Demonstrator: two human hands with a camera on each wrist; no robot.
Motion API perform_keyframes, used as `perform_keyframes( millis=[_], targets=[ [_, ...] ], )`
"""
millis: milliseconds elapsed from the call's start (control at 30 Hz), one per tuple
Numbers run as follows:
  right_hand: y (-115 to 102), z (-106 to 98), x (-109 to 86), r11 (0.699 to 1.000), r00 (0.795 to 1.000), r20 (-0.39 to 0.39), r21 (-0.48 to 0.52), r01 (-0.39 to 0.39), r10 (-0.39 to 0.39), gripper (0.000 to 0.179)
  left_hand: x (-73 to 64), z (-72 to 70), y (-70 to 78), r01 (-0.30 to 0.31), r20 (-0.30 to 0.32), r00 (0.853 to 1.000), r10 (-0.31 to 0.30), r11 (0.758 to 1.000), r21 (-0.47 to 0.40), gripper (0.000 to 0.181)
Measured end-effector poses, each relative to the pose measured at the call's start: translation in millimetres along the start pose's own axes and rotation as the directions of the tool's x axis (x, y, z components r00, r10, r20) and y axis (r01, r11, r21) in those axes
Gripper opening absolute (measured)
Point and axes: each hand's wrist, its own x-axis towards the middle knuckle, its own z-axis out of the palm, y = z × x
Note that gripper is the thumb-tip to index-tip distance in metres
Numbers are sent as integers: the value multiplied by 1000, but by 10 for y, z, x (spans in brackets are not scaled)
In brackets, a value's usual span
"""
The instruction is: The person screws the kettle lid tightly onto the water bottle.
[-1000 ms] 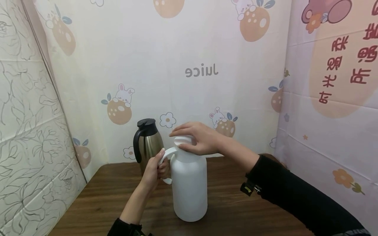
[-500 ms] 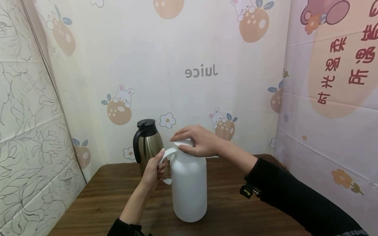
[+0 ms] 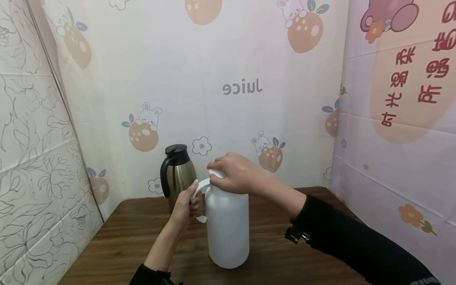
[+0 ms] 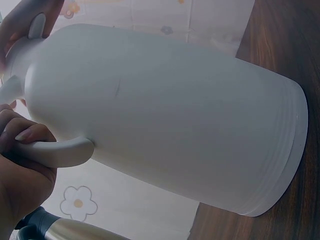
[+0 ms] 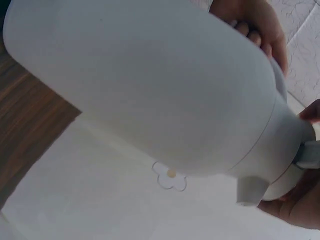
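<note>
A white vacuum jug stands upright on the wooden table, in the middle of the head view. My left hand grips its white handle, fingers curled round it; the left wrist view shows these curled fingers up close. On top, my right hand holds the white lid, thumb on the near side and fingers on the far side. Most of the lid is hidden under that hand. In the right wrist view a short spout sticks out below the lid.
A steel vacuum jug with a black lid and black handle stands behind the left hand. The brown table ends at a printed curtain at the back, with more printed cloth on both sides.
My right hand has sunk slightly and turned on the lid, covering more of it, and its forearm has shifted down and left. The left hand and the white jug have stayed put.
</note>
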Motion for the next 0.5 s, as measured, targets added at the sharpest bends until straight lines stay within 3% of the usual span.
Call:
perform_keyframes(
  millis=[133,267,367,500],
  targets=[
    [-85,30,16,997,997,-35,-40,-69,68,36,-1,-5,2,10,-16,1000,-10,1000,13,62],
    [-144,55,36,991,993,-60,-79,-105,100,21,-5,-15,-2,8,-17,1000,-8,1000,14,63],
    [-175,35,45,988,992,-24,-91,-128,126,18,-9,-23,-11,8,-4,1000,-8,1000,12,63],
    [-205,-66,52,988,986,79,-63,-142,147,31,-3,-27,-12,-3,16,1000,2,1000,15,63]
  ],
)
